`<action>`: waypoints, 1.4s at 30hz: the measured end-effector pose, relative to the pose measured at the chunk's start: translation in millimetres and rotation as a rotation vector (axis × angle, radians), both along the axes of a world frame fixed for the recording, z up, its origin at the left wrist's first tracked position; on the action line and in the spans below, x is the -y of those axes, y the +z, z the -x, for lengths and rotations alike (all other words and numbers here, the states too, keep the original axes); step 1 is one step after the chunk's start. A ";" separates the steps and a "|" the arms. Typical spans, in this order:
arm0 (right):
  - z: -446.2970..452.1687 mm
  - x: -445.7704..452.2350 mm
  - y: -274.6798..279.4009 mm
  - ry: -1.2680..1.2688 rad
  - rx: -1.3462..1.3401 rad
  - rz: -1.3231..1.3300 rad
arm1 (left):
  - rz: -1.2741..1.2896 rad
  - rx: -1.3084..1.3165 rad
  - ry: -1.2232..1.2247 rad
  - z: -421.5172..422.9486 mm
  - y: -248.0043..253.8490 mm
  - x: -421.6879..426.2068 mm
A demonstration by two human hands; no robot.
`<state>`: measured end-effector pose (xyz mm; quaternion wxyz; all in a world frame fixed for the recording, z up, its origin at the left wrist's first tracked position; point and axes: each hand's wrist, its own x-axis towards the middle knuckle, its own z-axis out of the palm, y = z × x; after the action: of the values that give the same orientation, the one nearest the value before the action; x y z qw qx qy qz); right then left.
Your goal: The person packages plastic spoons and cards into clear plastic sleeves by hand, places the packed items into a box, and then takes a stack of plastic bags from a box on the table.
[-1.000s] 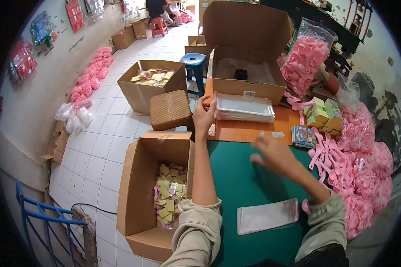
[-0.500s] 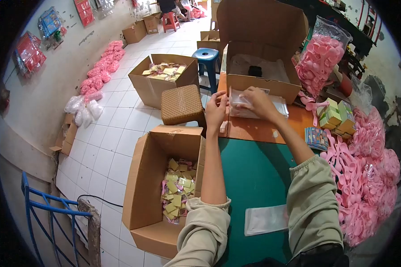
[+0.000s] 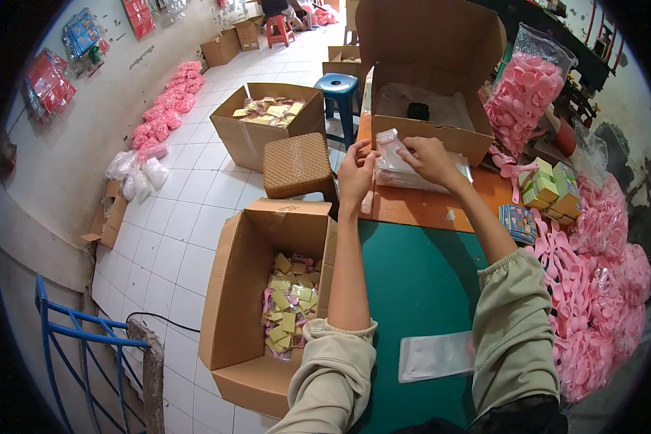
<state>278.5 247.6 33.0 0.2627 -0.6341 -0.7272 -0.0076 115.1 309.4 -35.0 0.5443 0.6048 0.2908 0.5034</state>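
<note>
My right hand [image 3: 430, 160] has its fingers closed in a pinch on a clear plastic bag [image 3: 389, 148], whose end stands raised. Beneath it a stack of clear plastic bags [image 3: 452, 168] lies on the orange tabletop. My left hand [image 3: 356, 172] is close to the left side of the raised bag, fingers half curled and apart; I see nothing held in it. On the green surface [image 3: 419, 278] between my forearms lies another stack of clear bags [image 3: 434, 356], partly covered by my right sleeve.
An open carton [image 3: 430, 134] stands behind my hands. Left, a carton [image 3: 224, 304] holds small packets; beyond it are a woven stool [image 3: 295, 165] and another packet-filled carton [image 3: 242, 134]. Pink spoons [image 3: 557, 267], yellow boxes [image 3: 539, 186] and blue cards [image 3: 517, 223] lie right. A person sits far back.
My right hand has drawn the end of a plastic bag up off the stack, slightly to the right. My left hand has shifted a little toward it. The view has moved slightly.
</note>
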 end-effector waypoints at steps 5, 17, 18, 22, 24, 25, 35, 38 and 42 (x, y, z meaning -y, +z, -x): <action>9.9 2.2 -0.2 0.041 0.021 -0.071 | 0.009 0.007 -0.053 1.8 4.7 3.8; 2.2 -5.8 -2.2 -0.129 -0.211 -0.013 | -0.013 -0.036 0.018 0.2 7.7 8.5; 0.6 -6.1 -1.6 -0.138 -0.221 0.013 | -0.001 -0.034 0.021 -0.7 8.1 9.0; -9.2 -7.0 -4.3 -0.151 -0.277 0.047 | -0.108 -0.129 0.052 -0.9 9.0 9.6; -8.8 -7.1 -4.1 -0.150 -0.294 0.041 | -0.162 -0.226 0.091 0.3 15.3 14.7; -8.4 -6.7 -4.2 -0.153 -0.293 0.044 | -0.190 -0.275 0.111 1.1 18.4 17.2; 24.5 7.0 -12.1 -0.039 0.189 -0.293 | -0.358 -0.252 0.169 -2.7 7.9 11.2; 27.8 11.7 -2.4 -0.121 0.221 -0.287 | -0.294 -0.242 0.125 -0.3 13.7 13.8; 20.8 42.1 49.6 -0.198 0.048 -0.318 | -0.250 -0.054 0.089 -1.7 29.5 21.2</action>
<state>257.7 205.6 82.5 0.3402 -0.6526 -0.6570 -0.1635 116.8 288.2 -5.5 0.4339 0.6675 0.2669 0.5431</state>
